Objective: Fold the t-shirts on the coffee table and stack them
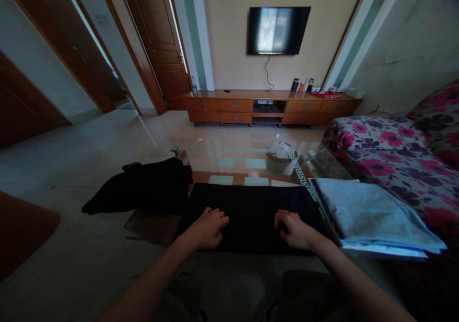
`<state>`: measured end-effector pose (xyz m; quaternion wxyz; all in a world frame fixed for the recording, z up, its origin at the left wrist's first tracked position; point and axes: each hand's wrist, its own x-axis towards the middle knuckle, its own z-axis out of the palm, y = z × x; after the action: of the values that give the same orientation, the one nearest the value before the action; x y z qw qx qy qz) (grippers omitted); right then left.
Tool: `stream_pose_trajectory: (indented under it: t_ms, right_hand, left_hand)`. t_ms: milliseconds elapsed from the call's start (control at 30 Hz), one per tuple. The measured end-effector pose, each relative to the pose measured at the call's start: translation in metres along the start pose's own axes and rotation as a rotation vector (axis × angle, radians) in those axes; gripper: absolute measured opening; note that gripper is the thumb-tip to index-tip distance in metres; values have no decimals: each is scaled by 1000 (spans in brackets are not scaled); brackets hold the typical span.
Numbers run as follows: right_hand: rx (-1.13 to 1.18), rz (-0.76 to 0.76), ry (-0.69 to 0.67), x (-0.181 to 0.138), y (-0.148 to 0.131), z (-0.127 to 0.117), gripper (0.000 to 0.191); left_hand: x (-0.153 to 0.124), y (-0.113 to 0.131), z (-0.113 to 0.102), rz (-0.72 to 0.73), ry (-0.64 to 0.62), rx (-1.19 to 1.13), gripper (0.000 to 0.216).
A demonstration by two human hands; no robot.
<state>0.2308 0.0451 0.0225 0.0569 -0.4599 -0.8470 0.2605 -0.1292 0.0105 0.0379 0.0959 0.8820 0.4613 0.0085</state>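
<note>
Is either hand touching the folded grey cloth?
No, the left hand and right hand rest on the black garment, apart from the grey cloth at the right.

Left hand (208, 227) & right hand (294, 230) rest on flat cloth (251, 205) on the table (229, 152). Bunched cloth (143, 186) to its left, folded stack (373, 212) right, sofa (390, 147) further right, TV cabinet (268, 106) behind.

Dim room; window glare on television (278, 29); edges bowed; foreground murky.
</note>
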Motion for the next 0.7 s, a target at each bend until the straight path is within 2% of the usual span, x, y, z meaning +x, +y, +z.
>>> stream_pose_trajectory:
  t_ms: [133, 200, 267, 367, 433, 500, 700]
  right_hand:
    - [37, 29, -42, 5, -2, -8, 21]
    - [75, 27, -24, 15, -3, -15, 20]
    - [71, 14, 87, 31, -5, -22, 22]
    - [-23, 23, 328, 62, -14, -24, 25]
    - [-97, 53, 403, 82, -21, -18, 27]
    - [-168, 78, 409, 98, -27, -8, 30]
    - [-286, 108, 403, 123, -28, 32, 53]
  left_hand:
    - [9, -4, -4, -52, -34, -59, 1]
    - [20, -7, -6, -102, -31, -102, 22]
    - [37, -8, -9, -141, 54, -125, 35]
    - [67, -6, -9, -179, 274, -111, 30]
    - [86, -4, -5, -213, 380, -93, 24]
    - [101, -1, 3, -234, 428, -79, 26]
    - [121, 0, 40, -223, 416, -30, 53]
